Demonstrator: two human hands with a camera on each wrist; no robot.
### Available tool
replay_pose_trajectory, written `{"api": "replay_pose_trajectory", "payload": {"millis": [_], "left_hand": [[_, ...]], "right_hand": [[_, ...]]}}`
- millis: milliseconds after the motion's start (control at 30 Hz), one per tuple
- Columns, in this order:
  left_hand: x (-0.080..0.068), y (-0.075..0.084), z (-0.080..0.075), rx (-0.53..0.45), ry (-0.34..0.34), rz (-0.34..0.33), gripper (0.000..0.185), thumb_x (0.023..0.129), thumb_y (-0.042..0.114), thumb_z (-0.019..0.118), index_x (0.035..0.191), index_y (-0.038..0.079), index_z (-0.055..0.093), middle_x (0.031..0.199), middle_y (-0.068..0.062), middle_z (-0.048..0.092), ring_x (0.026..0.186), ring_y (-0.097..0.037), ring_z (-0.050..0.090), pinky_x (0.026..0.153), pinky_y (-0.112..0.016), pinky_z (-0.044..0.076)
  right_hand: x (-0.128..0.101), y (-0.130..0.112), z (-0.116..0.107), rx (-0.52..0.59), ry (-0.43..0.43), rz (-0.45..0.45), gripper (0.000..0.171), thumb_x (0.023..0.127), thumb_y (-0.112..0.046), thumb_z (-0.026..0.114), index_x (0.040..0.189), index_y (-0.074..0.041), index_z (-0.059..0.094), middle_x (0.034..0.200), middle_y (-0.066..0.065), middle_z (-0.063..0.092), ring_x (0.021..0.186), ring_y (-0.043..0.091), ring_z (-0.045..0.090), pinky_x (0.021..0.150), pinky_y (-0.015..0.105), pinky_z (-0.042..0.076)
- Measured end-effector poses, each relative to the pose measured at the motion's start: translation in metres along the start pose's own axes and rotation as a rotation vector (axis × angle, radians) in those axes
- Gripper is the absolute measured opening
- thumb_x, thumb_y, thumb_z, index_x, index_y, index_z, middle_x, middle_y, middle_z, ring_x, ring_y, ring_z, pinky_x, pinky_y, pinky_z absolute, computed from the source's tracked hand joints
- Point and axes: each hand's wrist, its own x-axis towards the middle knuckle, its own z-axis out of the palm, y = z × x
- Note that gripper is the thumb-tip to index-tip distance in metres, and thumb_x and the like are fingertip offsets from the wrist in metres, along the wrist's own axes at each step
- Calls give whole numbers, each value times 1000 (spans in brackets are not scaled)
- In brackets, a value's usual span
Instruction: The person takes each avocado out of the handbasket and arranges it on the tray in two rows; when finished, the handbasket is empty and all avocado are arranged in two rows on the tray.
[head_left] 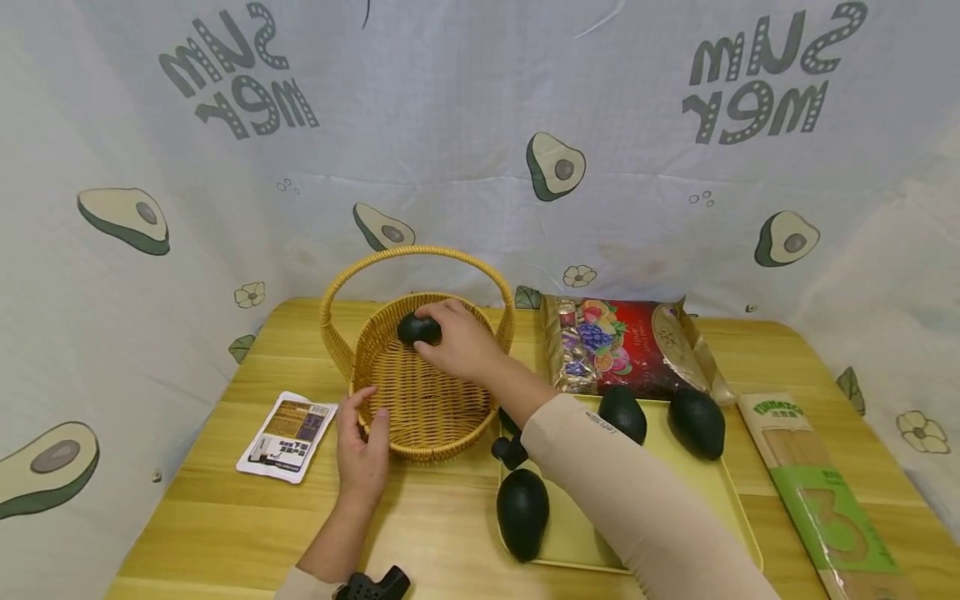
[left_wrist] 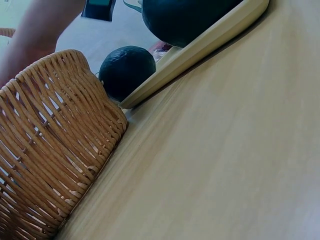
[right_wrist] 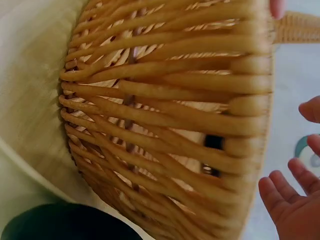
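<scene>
A yellow wicker basket (head_left: 420,408) with a tall handle stands on the wooden table. My left hand (head_left: 360,458) holds its front left rim. Inside, a dark avocado (head_left: 414,330) lies near the back wall, partly covered by my right hand (head_left: 461,342), which reaches over the rim. In the head view, that hand's thumb and index finger overlap the avocado's right side. Seen from the right wrist, the right hand (right_wrist: 295,200) hovers above the rim with its fingers apart and nothing between them. The left wrist view shows the basket's woven side (left_wrist: 55,140), not the left hand.
Right of the basket, a yellow tray (head_left: 705,492) holds several avocados, among them one avocado (head_left: 522,515) at its front left. A red candy bag (head_left: 630,346) lies behind it, a noodle pack (head_left: 821,500) to its right. A white packet (head_left: 288,437) lies left of the basket.
</scene>
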Motion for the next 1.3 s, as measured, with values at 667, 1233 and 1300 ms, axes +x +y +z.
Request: {"api": "replay_pose_trajectory", "payload": {"millis": [667,1233,1300], "left_hand": [[2,0,1,-8,1,-22,31,90,-4,49,121,-2,49,140,-26,27,135,-33,16,106,-51,13],[2,2,1,0,-9,-32,31,91,-3,48,122,-1,48,132,-24,33,131,-32,22,105,-51,16],[3,2,0,0,-9,-26,31,90,-3,48,121,-1,48,129,-23,36,129,-31,27,104,-51,18]], "right_hand": [[16,27,45,-38,-37,74,83,77,-50,67,146,-29,25,146,4,24,131,27,23,95,49,35],[16,30,53,-1,-9,9,65,79,-39,71,136,-27,41,125,3,41,112,23,44,88,41,43],[16,29,53,-7,-16,13,64,79,-40,71,135,-28,42,122,3,42,110,22,46,87,41,43]]}}
